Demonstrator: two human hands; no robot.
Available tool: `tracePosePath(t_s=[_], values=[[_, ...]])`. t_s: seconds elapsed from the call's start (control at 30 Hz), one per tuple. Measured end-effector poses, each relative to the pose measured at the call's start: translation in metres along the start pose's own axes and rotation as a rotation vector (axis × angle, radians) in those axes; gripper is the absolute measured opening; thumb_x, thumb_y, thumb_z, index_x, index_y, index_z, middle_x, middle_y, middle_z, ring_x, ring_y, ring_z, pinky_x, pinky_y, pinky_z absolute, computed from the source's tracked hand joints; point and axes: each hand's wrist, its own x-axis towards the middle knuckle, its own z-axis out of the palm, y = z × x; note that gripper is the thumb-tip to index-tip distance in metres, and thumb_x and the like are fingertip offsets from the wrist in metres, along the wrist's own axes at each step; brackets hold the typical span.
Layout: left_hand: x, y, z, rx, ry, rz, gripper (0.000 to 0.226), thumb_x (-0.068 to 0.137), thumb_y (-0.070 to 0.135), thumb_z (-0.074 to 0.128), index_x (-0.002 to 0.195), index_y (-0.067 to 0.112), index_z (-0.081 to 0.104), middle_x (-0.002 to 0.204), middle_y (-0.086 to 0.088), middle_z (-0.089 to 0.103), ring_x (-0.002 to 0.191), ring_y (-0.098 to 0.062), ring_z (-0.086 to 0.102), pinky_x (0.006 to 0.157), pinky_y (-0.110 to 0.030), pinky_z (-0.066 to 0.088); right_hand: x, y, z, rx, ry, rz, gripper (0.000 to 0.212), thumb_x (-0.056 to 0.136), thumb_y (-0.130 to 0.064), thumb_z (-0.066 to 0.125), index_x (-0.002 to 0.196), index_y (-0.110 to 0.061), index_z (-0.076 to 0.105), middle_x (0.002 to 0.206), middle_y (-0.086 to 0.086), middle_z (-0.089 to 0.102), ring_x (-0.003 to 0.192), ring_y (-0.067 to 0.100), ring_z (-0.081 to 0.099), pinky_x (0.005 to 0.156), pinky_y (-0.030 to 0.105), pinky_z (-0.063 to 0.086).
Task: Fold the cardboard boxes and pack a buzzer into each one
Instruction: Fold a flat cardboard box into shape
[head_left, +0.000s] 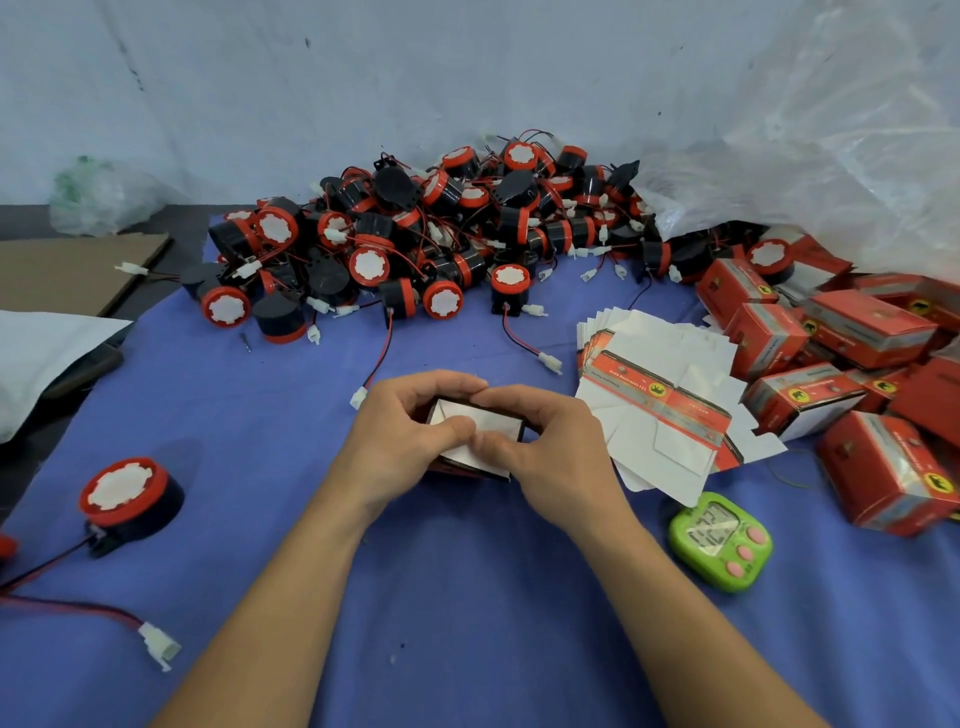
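— Room on the blue cloth (467, 597), left to right?

— At the left edge of the frame a white bag (47, 353) overlaps the cloth, with a brown cardboard sheet (67, 270) above it. A single buzzer (127, 496) stands at lower left, red face up, and its wire runs to a white connector (158, 644). The bare cloth is widest across the bottom of the frame, around both forearms.

— And across the top?

— The pile of buzzers (415, 234) fills the upper centre. To the right of the hands lies a fanned stack of flat box blanks (660, 395), with a green timer (719, 540) just below it. Folded red boxes (857, 374) crowd the right edge under a clear plastic bag (831, 182).

— The hands?

— Both meet at centre frame. The left hand (410, 431) curls round the left end of the box (483, 426), thumb pressed on its white flap. The right hand (540, 441) grips the right end the same way, and its fingertips touch the left hand's along the far edge.

— Which way does the box lie?

— Its long axis runs left to right across the frame, dipping slightly to the right. The white flap side faces up toward the camera, and a red side shows below. I cannot tell whether it rests on the cloth
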Motion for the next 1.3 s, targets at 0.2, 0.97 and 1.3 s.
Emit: tracePosePath(t_s=[0.2,0.97,1.3], values=[[0.0,-0.003,0.005,0.082,0.079,0.038,0.041,0.085,0.001,0.073,0.097,0.039,0.08,0.104,0.017,0.078,0.1,-0.004,0.073,0.085,-0.024,0.058,-0.003,0.0,0.006,-0.148,0.053,-0.035,0.035,0.082,-0.024,0.076,0.109,-0.046,0.071,0.1,-0.037,0.069,0.101,-0.007,0.063,0.086,0.02,0.052],[0.001,0.005,0.008,-0.19,0.214,-0.011,0.035,0.087,0.012,0.054,0.092,0.028,0.084,0.098,0.001,0.08,0.085,-0.014,0.072,0.068,-0.029,0.055,0.0,-0.002,-0.005,-0.039,0.051,0.099,0.026,0.097,-0.033,0.059,0.119,-0.035,0.074,0.11,-0.029,0.07,0.108,-0.011,0.059,0.081,0.003,0.04],[-0.003,0.007,0.013,-0.151,0.181,0.031,0.032,0.085,0.019,0.057,0.096,0.034,0.083,0.099,-0.003,0.079,0.103,-0.027,0.069,0.087,-0.033,0.057,-0.003,0.002,-0.002,-0.16,0.042,0.041,0.027,0.088,-0.025,0.065,0.108,-0.04,0.075,0.092,-0.042,0.066,0.094,-0.007,0.063,0.077,0.007,0.046]])
